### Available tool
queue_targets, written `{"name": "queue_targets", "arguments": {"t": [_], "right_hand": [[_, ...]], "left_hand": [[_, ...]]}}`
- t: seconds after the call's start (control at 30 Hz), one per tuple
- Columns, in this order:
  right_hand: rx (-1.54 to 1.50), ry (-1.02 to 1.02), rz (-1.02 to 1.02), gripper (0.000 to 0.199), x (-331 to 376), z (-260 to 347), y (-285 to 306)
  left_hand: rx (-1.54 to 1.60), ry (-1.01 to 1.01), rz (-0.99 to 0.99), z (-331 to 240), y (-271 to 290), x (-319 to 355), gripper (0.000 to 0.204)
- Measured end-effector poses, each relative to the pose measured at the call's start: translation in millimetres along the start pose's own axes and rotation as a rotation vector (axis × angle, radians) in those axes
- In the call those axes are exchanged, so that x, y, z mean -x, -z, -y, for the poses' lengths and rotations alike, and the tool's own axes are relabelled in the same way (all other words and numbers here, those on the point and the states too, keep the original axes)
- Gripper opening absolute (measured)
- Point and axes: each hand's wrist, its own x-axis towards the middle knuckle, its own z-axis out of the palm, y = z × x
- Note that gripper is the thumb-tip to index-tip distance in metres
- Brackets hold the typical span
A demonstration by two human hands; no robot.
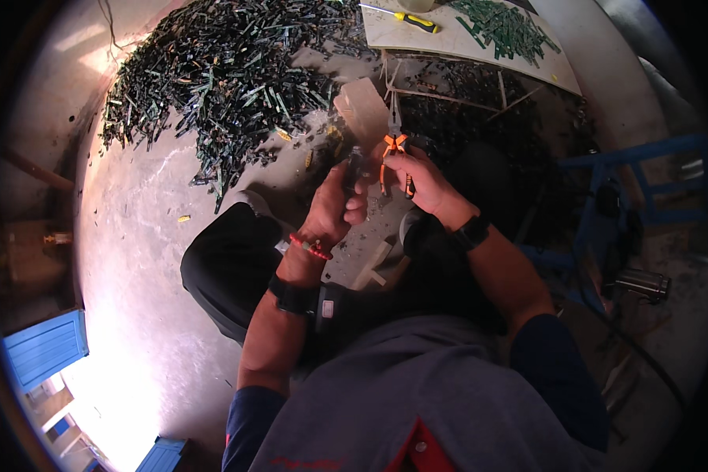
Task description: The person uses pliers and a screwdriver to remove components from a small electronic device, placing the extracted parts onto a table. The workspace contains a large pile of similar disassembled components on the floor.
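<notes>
My right hand (pixel 425 181) is closed round orange-and-black pliers (pixel 395 141), whose long grey jaws point away from me. To its left, my left hand (pixel 332 206) has its fingers curled round a small dark piece (pixel 354 167); its exact kind is too dim to tell. The two hands are apart, held between my knees. Just beyond them lies a pale wooden block (pixel 362 110).
A large heap of dark strip-like pieces (pixel 228 79) covers the floor ahead and left. At the far right, a low white table (pixel 448 39) bears green strips (pixel 505 30) and a yellow-and-black screwdriver (pixel 417 22). A blue metal frame (pixel 645 153) stands on the right.
</notes>
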Motion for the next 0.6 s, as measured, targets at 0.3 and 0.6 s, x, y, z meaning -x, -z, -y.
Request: {"name": "queue_targets", "arguments": {"t": [0.3,0.6], "right_hand": [[0.136,0.005,-0.038,0.023,7.7,5.2,-4.8],[0.258,0.011,-0.038,0.021,11.8,7.4,-11.2]], "left_hand": [[0.115,0.060,0.183,0.0,12.8,-3.6,0.047],[0.141,0.011,0.275,-3.7,14.2,0.3,0.044]]}}
